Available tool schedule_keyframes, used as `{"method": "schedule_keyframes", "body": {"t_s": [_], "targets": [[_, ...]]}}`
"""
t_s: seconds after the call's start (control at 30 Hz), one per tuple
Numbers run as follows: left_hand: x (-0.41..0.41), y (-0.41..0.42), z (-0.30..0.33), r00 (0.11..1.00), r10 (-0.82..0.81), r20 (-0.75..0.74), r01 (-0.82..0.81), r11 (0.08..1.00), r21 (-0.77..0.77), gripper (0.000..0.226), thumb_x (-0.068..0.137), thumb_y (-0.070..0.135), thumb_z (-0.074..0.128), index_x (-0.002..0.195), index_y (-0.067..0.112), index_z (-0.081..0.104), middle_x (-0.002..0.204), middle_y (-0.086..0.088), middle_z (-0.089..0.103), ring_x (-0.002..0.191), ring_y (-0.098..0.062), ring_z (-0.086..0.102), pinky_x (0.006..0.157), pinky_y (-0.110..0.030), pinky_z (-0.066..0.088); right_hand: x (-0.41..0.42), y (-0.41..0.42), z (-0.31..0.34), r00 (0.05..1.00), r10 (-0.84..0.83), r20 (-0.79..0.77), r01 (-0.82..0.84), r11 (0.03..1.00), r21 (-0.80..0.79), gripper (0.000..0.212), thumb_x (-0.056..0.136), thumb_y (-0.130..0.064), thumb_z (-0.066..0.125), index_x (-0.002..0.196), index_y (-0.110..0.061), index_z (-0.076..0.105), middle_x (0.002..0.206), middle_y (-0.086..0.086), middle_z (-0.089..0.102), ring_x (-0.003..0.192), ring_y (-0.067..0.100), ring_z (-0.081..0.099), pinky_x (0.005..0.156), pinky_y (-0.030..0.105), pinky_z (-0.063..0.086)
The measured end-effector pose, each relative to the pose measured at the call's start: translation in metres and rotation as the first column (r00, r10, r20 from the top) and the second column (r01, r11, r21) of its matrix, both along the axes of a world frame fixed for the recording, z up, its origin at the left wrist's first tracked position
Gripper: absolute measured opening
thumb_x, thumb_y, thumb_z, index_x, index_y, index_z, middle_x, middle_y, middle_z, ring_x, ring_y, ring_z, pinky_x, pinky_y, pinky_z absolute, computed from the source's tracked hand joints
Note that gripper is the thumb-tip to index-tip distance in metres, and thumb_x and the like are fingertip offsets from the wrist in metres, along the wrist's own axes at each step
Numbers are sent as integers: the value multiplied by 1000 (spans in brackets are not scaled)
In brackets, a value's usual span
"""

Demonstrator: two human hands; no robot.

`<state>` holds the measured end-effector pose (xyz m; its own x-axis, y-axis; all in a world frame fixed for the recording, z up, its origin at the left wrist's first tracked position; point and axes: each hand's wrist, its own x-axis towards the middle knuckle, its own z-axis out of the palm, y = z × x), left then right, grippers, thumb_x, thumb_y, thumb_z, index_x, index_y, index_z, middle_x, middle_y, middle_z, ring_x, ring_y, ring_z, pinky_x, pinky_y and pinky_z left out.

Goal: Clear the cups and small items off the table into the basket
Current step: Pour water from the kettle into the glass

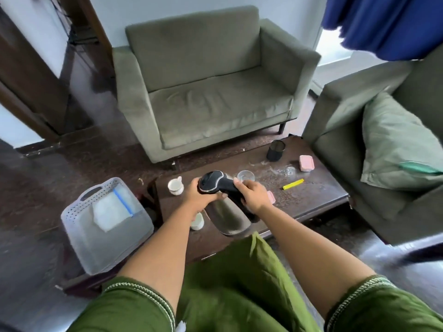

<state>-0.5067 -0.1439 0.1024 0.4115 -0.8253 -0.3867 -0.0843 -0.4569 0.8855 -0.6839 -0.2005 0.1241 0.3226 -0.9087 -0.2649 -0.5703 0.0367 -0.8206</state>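
Nearest, green sleeves and two bare forearms reaching forward over a dark low table. Both hands on a steel kettle held tilted above the table's near edge: left hand wrapped around the black lid end, right hand closed around the black handle. Under the left wrist, partly hidden, a white cup on the table. Peeking out just right of the right hand, a small pink item.

On the floor to the left of the table, close beside its end, a pale plastic basket with perforated walls and a handle cutout; inside, a white cloth with a blue stripe.

Farther along the tabletop: another white cup with a handle left of the kettle lid, a clear glass just beyond the right hand's fingers, a yellow strip lying flat to the right. Beyond that, more clear glassware, blurred and hard to make out, a pink box beside it, and a black mesh cup upright near the far edge.

Past the table, a grey-green sofa; at right, a matching armchair with a pale green cushion. Blue curtain at top right.
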Motion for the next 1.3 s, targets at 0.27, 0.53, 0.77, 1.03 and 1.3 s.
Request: {"method": "schedule_keyframes", "body": {"t_s": [0.27,0.53,0.77,1.03,1.3], "targets": [[-76,-65,-32,971,-58,-233,72,996,51,97,38,44,94,122,26,49,122,5,61,112,-18,57,98,-46,49,-84,-52,-15,978,-182,103,170,979,110,48,83,-43,65,78,5,65,59,3,63,59,17,52,63,36,44],[-107,-143,-74,916,-71,-394,123,987,108,104,47,28,95,135,27,40,129,2,58,118,-20,54,104,-47,44,-113,-117,-36,990,-93,-104,103,991,90,39,96,-45,49,85,-10,58,60,0,56,50,3,52,58,24,42],[-120,-193,-100,891,-48,-452,109,988,109,80,54,31,92,119,35,46,116,8,62,111,-16,58,100,-42,48,-113,-176,-56,965,-134,-224,144,989,30,42,91,-47,52,76,-9,65,60,3,59,63,24,57,71,43,51],[-105,-197,-142,971,-27,-238,106,940,325,113,40,57,90,135,19,40,139,-2,50,123,-20,52,104,-39,43,-107,-199,-78,929,-54,-366,72,997,37,41,92,-44,50,77,-8,63,79,13,67,79,31,60,73,43,49],[-98,-209,-170,991,-19,-131,51,967,249,47,76,10,78,118,15,57,109,4,58,107,-13,55,87,-28,42,-96,-233,-80,901,6,-433,-8,1000,-3,48,93,-43,45,70,-4,59,70,12,62,72,31,56,64,38,42]]}}
